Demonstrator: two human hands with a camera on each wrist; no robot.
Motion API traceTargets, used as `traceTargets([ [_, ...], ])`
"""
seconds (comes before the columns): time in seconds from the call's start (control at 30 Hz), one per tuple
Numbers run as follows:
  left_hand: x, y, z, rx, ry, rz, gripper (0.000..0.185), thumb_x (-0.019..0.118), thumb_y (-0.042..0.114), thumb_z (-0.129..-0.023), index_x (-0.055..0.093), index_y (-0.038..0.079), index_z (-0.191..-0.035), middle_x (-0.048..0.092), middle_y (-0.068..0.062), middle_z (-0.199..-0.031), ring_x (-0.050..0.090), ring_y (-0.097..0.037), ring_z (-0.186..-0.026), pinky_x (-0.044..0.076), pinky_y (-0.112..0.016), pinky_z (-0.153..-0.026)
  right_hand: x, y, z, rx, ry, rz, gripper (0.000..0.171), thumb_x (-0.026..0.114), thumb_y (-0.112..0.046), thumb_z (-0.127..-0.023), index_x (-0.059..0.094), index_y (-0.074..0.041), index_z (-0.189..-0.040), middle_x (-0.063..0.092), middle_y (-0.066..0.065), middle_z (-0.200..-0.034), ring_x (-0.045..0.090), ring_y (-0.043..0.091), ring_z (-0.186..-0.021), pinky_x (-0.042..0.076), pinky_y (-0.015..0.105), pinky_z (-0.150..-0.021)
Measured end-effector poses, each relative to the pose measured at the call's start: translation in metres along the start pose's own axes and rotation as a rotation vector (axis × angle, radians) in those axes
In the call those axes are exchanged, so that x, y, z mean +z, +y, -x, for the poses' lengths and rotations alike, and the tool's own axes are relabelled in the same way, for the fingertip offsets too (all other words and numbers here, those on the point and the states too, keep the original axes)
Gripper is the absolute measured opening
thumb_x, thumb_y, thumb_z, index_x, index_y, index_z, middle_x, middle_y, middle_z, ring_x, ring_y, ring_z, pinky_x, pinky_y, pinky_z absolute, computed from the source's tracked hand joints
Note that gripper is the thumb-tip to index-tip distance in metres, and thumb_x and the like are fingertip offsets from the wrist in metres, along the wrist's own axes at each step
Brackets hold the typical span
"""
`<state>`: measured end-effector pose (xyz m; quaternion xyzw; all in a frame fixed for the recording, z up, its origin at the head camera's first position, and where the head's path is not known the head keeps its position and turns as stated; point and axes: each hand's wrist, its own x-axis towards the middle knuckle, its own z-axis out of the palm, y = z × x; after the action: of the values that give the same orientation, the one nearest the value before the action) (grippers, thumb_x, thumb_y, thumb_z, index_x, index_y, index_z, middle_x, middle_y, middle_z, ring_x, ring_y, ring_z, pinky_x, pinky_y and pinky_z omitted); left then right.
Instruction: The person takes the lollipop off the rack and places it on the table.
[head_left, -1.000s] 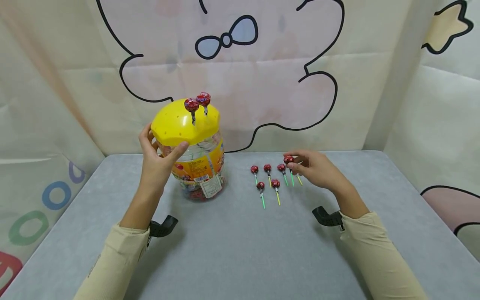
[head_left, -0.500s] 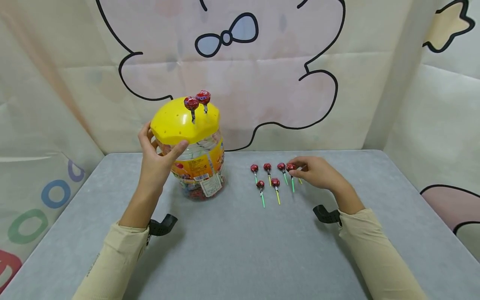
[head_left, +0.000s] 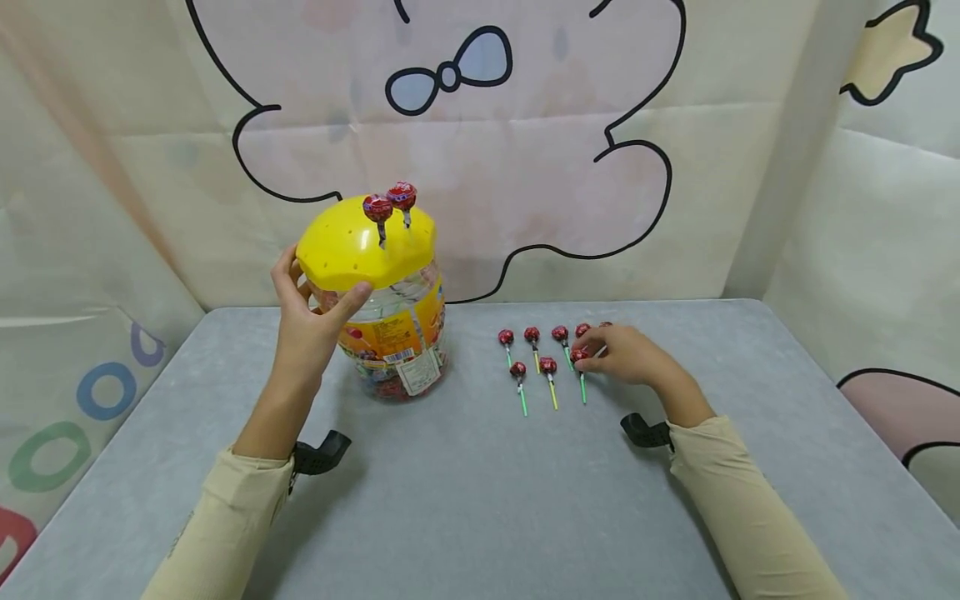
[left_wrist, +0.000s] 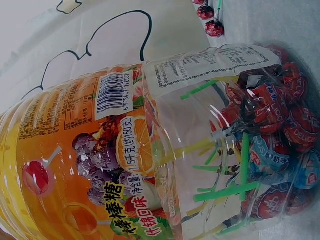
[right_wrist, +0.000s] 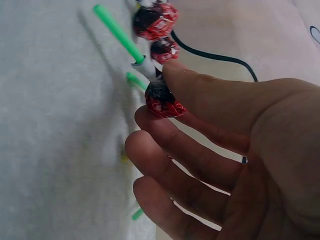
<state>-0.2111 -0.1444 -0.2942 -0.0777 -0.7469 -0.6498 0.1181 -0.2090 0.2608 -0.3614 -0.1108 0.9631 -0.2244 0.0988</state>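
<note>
My left hand point(head_left: 311, 312) holds the candy jar point(head_left: 393, 333) around its upper side, thumb toward the front just under the yellow lid point(head_left: 363, 246). Two red-wrapped lollipops point(head_left: 378, 208) stand upright in the top of the lid. In the left wrist view, more wrapped lollipops point(left_wrist: 267, 107) with green and yellow sticks lie inside the clear lower part of the jar. Over on the right, my right hand point(head_left: 626, 354) pinches the red head of a lollipop point(right_wrist: 161, 100) between thumb and fingers. Its green stick point(right_wrist: 120, 35) points toward me, close over the table.
Several lollipops lie in two rows on the grey table point(head_left: 487, 500), among them one with a yellow stick point(head_left: 550, 367) and one with a green stick point(head_left: 519, 371). A printed cloth backdrop point(head_left: 555, 192) rises behind the table's far edge.
My right hand has brought the pinched lollipop from the far row toward me, into line with the near row. Two lollipop heads now show behind the hand. My left hand stays on the jar.
</note>
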Motion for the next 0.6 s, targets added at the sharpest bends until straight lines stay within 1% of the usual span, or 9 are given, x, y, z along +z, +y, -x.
traceTargets([
  [0.13,-0.0002,0.0003,0.0002,-0.007,-0.003,0.006,0.091,0.073,0.032,-0.090,0.007,0.035,-0.153,0.014,0.005,-0.157,0.026,-0.021,-0.139,0.036,-0.054,-0.114,0.0031,-0.0002,-0.0012,0.029,-0.017,0.016,0.032,0.072,-0.027,-0.092,0.070,-0.012,-0.119,0.071,0.007,-0.106,0.060,0.023,-0.096,0.050,0.035,-0.078],
  [0.37,-0.0005,-0.0004,-0.0012,-0.007,0.000,0.013,0.092,0.074,0.031,-0.090,0.007,0.036,-0.152,0.013,0.005,-0.158,0.026,-0.023,-0.140,0.036,-0.056,-0.115,0.0011,-0.0036,0.0010,0.022,-0.021,0.047,0.034,0.072,-0.026,-0.092,0.070,-0.009,-0.121,0.072,0.008,-0.109,0.062,0.022,-0.094,0.051,0.038,-0.078],
  [0.6,-0.0004,-0.0011,-0.0013,-0.021,0.000,0.012,0.093,0.074,0.032,-0.089,0.006,0.036,-0.153,0.013,0.005,-0.158,0.026,-0.022,-0.141,0.035,-0.055,-0.115,0.0011,-0.0046,0.0015,0.017,-0.042,0.039,0.035,0.072,-0.026,-0.092,0.069,-0.010,-0.123,0.072,0.008,-0.110,0.061,0.020,-0.092,0.049,0.033,-0.074],
])
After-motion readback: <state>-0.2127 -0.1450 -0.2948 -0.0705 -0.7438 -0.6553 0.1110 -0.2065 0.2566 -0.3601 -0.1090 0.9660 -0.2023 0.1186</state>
